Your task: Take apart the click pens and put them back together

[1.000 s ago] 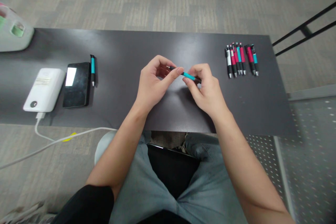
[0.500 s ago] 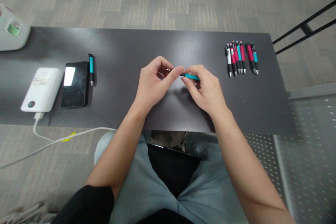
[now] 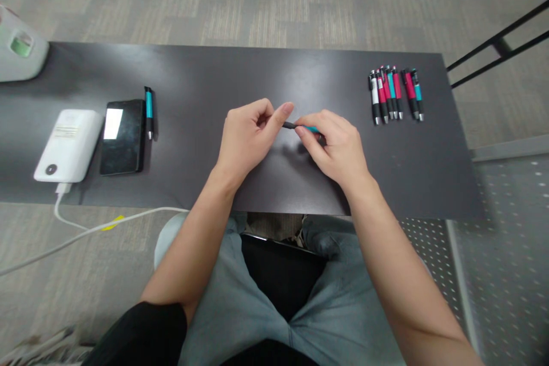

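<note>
A ballpoint pen (image 3: 289,125) with a teal barrel and a black grip lies level between my two hands, above the dark table. My right hand (image 3: 337,143) pinches the teal part between thumb and fingers. Closed around the other end is my left hand (image 3: 249,137), its thumb along the black grip; its curled fingers hide the tip. A short stretch of black grip shows between the hands.
Several red, teal and white pens (image 3: 394,94) lie in a row at the right. Leftward are another teal pen (image 3: 148,111), a black phone (image 3: 123,146), a white power bank (image 3: 68,146) with a cable (image 3: 141,215), and a pale container (image 3: 21,54) at the table's (image 3: 193,80) far corner.
My left hand has shifted slightly left and toward me, and its fingers have curled further over the pen's tip end. More of the black grip shows; my right hand has barely moved.
</note>
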Motion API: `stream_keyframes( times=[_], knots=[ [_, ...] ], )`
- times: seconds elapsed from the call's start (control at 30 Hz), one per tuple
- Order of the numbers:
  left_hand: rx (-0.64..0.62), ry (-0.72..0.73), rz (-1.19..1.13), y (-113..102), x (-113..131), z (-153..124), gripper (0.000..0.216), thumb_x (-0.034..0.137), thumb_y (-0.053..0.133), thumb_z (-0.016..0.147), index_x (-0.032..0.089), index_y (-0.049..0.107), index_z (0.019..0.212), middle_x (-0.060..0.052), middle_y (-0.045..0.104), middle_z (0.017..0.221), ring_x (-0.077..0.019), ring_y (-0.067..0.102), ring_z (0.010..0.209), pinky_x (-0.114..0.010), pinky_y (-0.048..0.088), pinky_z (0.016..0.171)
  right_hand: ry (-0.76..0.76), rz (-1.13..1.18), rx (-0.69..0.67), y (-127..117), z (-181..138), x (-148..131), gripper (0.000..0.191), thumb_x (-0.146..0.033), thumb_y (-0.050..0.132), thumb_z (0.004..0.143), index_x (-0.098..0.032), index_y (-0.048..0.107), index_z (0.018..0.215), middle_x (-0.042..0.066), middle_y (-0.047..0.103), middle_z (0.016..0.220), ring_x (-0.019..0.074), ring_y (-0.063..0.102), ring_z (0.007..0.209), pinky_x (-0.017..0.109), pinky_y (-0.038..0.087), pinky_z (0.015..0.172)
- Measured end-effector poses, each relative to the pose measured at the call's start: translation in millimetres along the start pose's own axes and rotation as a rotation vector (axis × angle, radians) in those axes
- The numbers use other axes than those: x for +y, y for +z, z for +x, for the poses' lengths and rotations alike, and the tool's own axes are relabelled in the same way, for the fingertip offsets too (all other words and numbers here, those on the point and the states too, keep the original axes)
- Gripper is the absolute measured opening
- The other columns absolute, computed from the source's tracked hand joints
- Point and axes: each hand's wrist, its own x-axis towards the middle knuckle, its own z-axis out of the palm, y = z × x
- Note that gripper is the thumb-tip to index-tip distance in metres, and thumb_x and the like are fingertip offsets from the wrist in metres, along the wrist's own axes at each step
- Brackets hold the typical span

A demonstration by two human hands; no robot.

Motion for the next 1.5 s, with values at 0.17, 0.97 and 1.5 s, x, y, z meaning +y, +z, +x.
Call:
stream_keyframes(
  times=[0.17,0.97,1.5],
  knots=[
    [0.014,-0.023,-0.009,-8,-4,4,0.085,0.105,0.083,0.100,0.028,0.060,0.071,0.003,0.049,0.063,-0.0182,0.041,0.060,-0.042,0.035,0.061,-0.004,0.053,0.033,0,1,3,0.028,-0.046,0.063,0.127,-0.029,0.083,0.116,0.008,0.079,0.100,0.0274,0.069,0.088,0.047,0.056,0.088],
    [-0.204,0.038,0.369,-23,-20,-2,0.029,0.035,0.107,0.082,0.032,0.078,0.089,-0.003,0.079,0.090,-0.0302,0.065,0.082,-0.048,0.043,0.091,0.193,0.116,0.154,6,2,34,0.022,-0.050,0.075,0.114,-0.031,0.076,0.103,0.005,0.078,0.095,0.0259,0.066,0.082,0.043,0.057,0.080],
    [-0.236,0.078,0.355,-38,-37,2,0.031,0.071,0.099,0.100,0.041,0.097,0.094,-0.010,0.087,0.106,-0.0430,0.070,0.112,-0.071,0.040,0.122,0.184,0.107,0.129,9,0,32,0.011,-0.038,0.076,0.111,-0.031,0.078,0.103,0.005,0.079,0.095,0.0257,0.070,0.083,0.041,0.058,0.080]
  ],
)
